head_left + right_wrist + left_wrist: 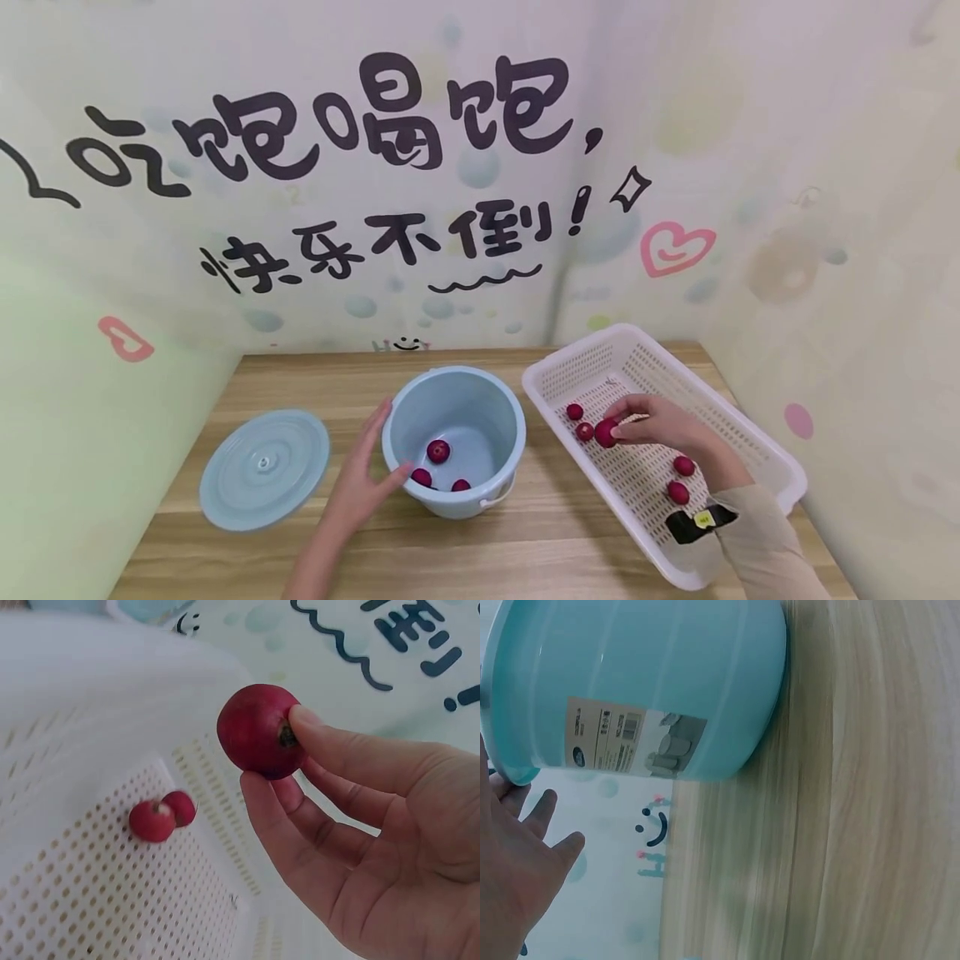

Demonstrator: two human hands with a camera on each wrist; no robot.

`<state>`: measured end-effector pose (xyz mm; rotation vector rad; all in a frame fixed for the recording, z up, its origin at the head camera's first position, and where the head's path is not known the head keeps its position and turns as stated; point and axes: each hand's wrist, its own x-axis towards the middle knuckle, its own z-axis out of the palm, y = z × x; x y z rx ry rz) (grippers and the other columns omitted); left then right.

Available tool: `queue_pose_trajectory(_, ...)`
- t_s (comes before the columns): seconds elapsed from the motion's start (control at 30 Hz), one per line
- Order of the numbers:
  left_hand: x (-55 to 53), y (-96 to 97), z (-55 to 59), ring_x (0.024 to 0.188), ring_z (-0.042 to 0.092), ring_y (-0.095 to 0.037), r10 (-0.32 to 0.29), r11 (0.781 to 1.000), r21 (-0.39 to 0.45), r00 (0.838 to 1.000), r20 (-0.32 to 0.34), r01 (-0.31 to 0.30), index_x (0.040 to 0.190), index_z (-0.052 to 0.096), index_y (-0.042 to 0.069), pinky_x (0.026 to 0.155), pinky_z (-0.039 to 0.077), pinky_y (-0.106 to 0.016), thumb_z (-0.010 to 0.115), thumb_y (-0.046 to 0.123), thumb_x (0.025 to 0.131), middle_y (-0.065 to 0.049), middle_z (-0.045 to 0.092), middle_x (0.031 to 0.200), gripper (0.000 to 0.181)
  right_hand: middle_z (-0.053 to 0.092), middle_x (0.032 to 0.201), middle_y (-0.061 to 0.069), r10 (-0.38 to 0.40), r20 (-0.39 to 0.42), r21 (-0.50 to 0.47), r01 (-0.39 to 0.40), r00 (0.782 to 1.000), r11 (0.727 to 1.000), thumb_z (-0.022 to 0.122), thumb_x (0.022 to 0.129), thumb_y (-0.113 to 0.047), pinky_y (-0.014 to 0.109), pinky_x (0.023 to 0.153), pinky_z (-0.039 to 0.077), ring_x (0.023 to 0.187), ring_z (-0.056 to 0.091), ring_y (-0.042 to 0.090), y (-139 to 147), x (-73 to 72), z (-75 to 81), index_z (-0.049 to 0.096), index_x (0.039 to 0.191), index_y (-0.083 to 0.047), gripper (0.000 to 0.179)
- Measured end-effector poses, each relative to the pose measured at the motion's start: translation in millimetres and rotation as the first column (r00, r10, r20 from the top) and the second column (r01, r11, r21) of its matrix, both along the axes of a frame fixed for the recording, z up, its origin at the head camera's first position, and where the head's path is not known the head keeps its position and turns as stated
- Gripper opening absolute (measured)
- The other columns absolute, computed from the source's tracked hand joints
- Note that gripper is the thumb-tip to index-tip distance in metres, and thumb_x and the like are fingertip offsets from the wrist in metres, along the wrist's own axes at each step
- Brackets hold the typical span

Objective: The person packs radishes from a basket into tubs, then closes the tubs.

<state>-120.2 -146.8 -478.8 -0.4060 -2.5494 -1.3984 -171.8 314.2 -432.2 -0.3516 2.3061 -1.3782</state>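
My right hand (652,425) pinches a red radish (259,731) between thumb and fingers, above the white perforated basket (750,429). Below it in the right wrist view, two more radishes (152,820) lie on the basket floor. Two others (678,493) sit near my right wrist in the head view. At the left side of the light blue bucket (453,504), my left hand (365,483) touches the rim with its fingers fairly straight and spread. Inside the bucket lie three radishes, one of them (438,451) away from the near wall.
A light blue round lid (262,471) lies on the wooden table (525,554) left of the bucket. The bucket's white handle (497,493) hangs at its front right. Walls with printed lettering (397,233) enclose the table at the back and sides.
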Motion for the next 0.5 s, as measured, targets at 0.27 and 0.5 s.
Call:
queue_pose_trajectory(0.27, 3.3, 4.1, 5.0, 0.152, 0.021, -0.042, -0.073, 0.993, 0.095, 0.994, 0.083, 0.065, 0.161, 0.016, 0.022, 0.114, 0.028, -0.072, 0.089, 0.021, 0.069, -0.010, 0.017, 0.168, 0.118, 0.067, 0.107, 0.016, 0.008, -0.026, -0.020, -0.009, 1.000, 1.000, 0.071, 0.090, -0.015, 0.022, 0.079, 0.057, 0.090, 0.065, 0.008, -24, -3.7, 21.2, 0.064, 0.114, 0.005, 0.032)
queue_pose_trajectory(0.5, 3.2, 4.9, 7.2, 0.152, 0.020, -0.044, -0.083, 0.993, 0.095, 0.991, 0.108, 0.072, 0.161, 0.014, 0.023, 0.114, 0.028, -0.071, 0.089, 0.020, 0.069, -0.012, 0.016, 0.168, 0.119, 0.067, 0.105, 0.017, 0.057, -0.030, -0.084, -0.059, 0.998, 0.995, 0.069, 0.091, -0.010, 0.024, 0.077, 0.059, 0.083, 0.068, 0.010, -49, -9.1, 31.4, 0.063, 0.114, 0.007, 0.029)
